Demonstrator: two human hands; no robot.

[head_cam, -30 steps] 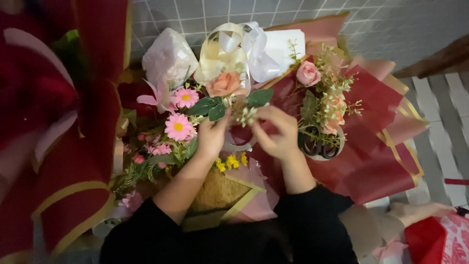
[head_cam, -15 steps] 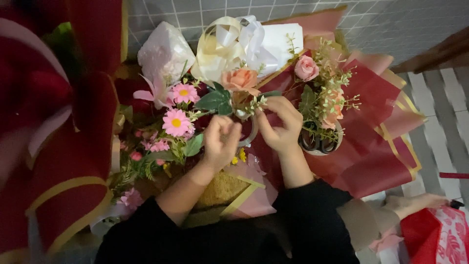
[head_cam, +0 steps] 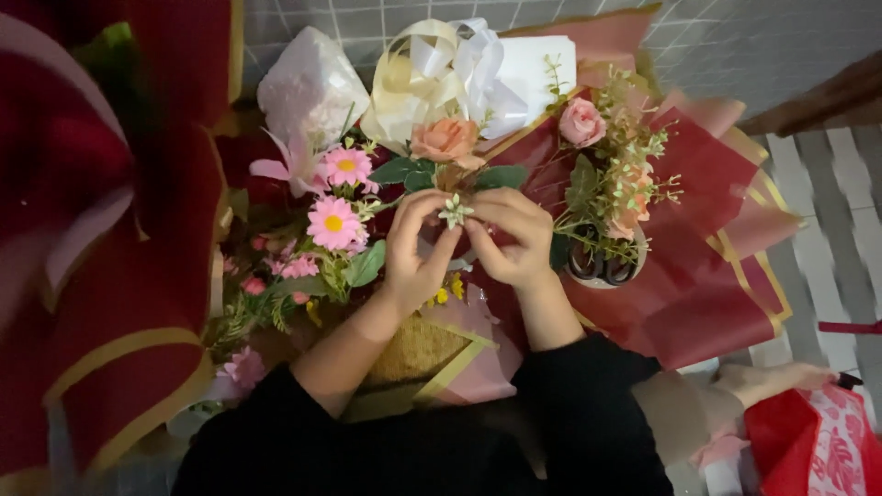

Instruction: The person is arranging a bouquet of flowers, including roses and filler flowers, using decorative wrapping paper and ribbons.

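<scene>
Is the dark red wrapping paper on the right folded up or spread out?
Spread out: the dark red wrapping paper lies open and flat beneath the flower sprigs, its gold-trimmed edges fanned outward.

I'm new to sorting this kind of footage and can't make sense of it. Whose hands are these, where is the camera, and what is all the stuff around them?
There is no machine here: a person in black sleeves works bare-handed, and one camera on their head looks down. The left hand and right hand meet in the middle and pinch a small pale flower sprig between their fingertips. Just above it sits a peach rose with dark green leaves. To the left are pink daisies; behind, a cream ribbon bow. To the right a pink rose stands among greenery over dark red wrapping paper with gold edges. Black scissor handles show in a round white holder beside the right hand.
</scene>
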